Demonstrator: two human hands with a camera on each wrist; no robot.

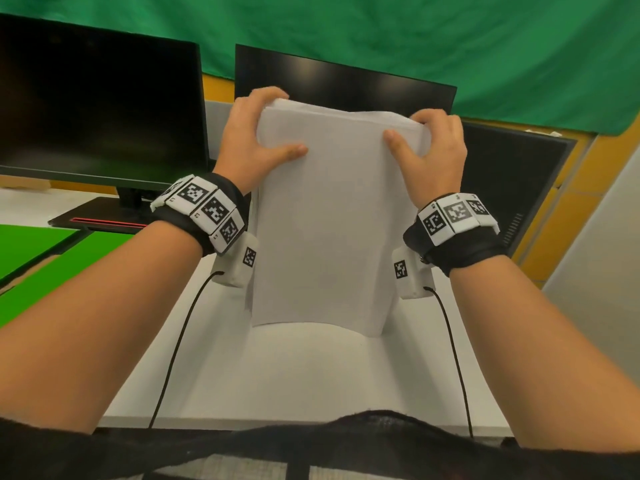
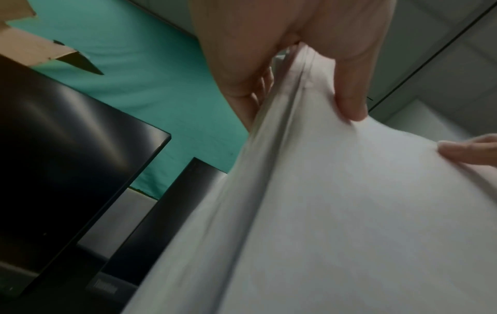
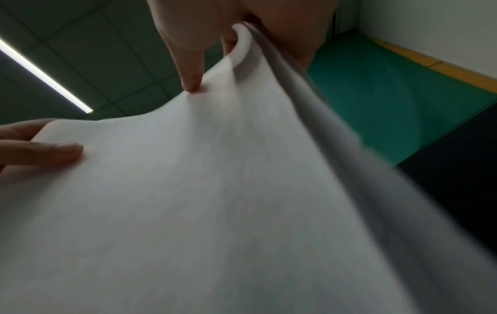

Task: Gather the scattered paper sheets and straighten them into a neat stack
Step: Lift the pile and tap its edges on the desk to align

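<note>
A sheaf of white paper sheets stands upright on its lower edge on the white table, bowed slightly. My left hand grips its upper left corner, thumb on the near face and fingers behind. My right hand grips the upper right corner the same way. In the left wrist view my left hand pinches the sheets at their edge. In the right wrist view my right hand pinches the sheets, and the left thumb shows at the left.
A black monitor stands at the back left on its base. A second dark screen stands behind the paper, and a third dark panel is at the right. Green cloth hangs behind. A green mat lies at the left.
</note>
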